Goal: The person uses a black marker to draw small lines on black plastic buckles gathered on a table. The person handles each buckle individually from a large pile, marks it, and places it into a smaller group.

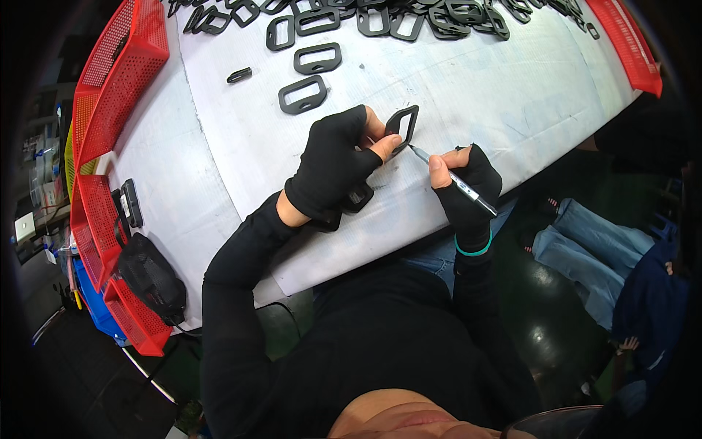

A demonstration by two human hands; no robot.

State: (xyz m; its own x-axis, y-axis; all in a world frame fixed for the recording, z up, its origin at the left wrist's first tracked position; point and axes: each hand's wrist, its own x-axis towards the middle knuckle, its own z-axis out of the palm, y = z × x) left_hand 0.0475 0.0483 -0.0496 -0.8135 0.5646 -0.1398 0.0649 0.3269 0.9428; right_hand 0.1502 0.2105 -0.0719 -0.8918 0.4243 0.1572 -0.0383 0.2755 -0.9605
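My left hand (344, 157), in a black fingerless glove, pinches a black rectangular frame (414, 124) with an oblong opening and holds it tilted up off the white tabletop. In my right hand (468, 183), gloved the same way, is a marker pen (472, 194) with a grey-white barrel. Its tip is at the lower edge of the frame; whether it touches I cannot tell. Beyond my left hand lie two similar frames (303, 95), one behind the other. A black pen cap (239, 75) rests to their left. More black pieces (358, 197) are partly hidden under my left wrist.
Many black frames (446, 18) are heaped along the far side of the table (512, 95). Red perforated baskets (124, 88) line the left edge, and another red basket (629, 47) stands far right. A black mesh pouch (152, 274) lies at left. Another person's legs (585, 256) show at right.
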